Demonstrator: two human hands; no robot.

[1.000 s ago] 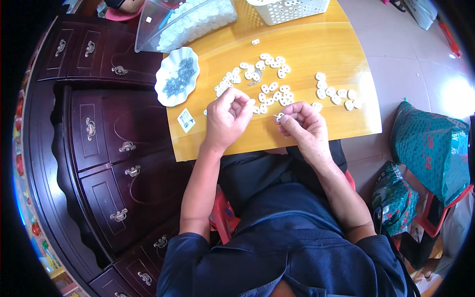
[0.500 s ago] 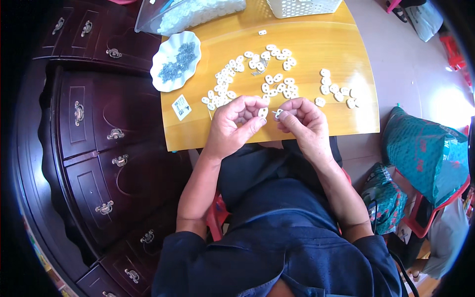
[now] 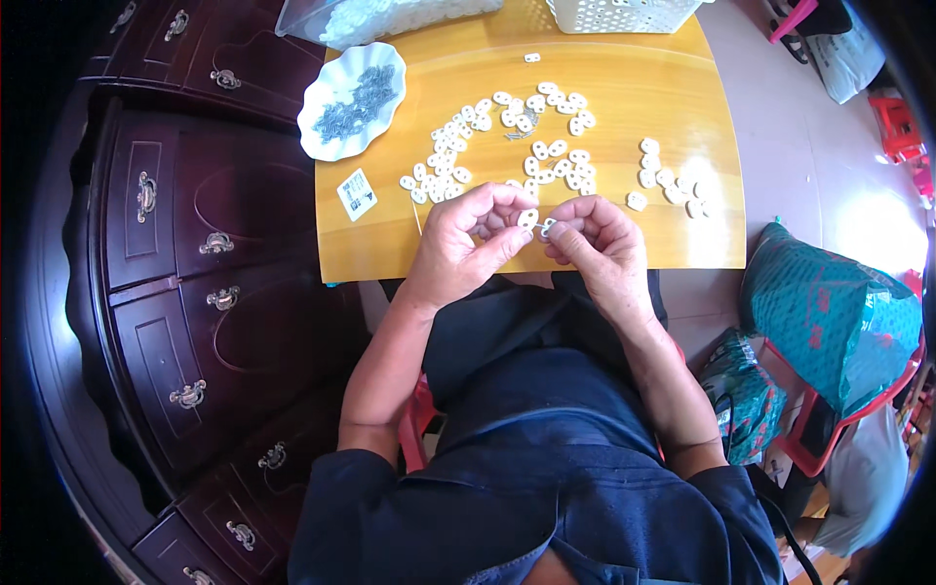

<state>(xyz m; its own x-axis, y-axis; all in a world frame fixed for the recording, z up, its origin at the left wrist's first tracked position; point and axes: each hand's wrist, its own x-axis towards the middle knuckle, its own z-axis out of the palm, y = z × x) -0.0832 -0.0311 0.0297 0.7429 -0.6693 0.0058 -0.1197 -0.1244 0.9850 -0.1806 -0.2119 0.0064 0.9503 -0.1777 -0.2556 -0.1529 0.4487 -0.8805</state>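
Above the table's near edge my two hands are close together. Between thumb and fingertips, my left hand pinches a small white oval plastic piece with holes. My right hand is closed on a second small white piece, partly hidden by the fingers. A thin metal pin bridges the narrow gap between the two pieces; whether its tip is inside a hole I cannot tell. Just beyond the fingers lie several loose white two-holed pieces, with a few metal pins among them.
A scalloped white dish of metal pins stands at the table's left, with a printed card nearer. At the back are a clear bin of white pieces and a white perforated basket. More white pieces lie to the right.
The white pieces in my hands have come closer, and the pin from the right one now reaches the left one. The whole view has shifted slightly.
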